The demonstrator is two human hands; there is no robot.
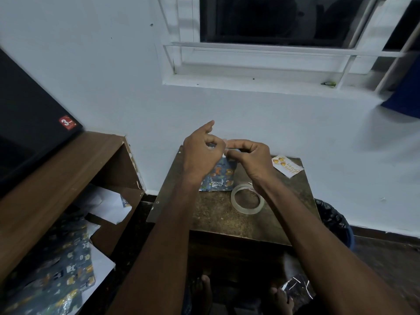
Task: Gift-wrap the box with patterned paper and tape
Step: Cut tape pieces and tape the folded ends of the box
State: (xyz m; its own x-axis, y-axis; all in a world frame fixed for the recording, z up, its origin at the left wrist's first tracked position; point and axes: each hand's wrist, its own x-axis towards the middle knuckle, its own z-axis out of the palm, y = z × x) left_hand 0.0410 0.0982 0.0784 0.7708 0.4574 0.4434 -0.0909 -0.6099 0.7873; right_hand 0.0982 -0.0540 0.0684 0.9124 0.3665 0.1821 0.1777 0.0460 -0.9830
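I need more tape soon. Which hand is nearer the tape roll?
Right. The right hand is up at the wrapped box, just above the tape roll; the left hand is farther left.

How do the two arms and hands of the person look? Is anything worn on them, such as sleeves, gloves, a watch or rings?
Both forearms are bare along their whole visible length; no sleeve edge shows. The left hand and the right hand wear no gloves. No watch, bracelet or ring is visible on either wrist or on the fingers that show. The picture is dim, so very small details cannot be ruled out.

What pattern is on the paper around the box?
Blue-grey wrapping paper printed with small orange and white cartoon animals; the head view shows it.
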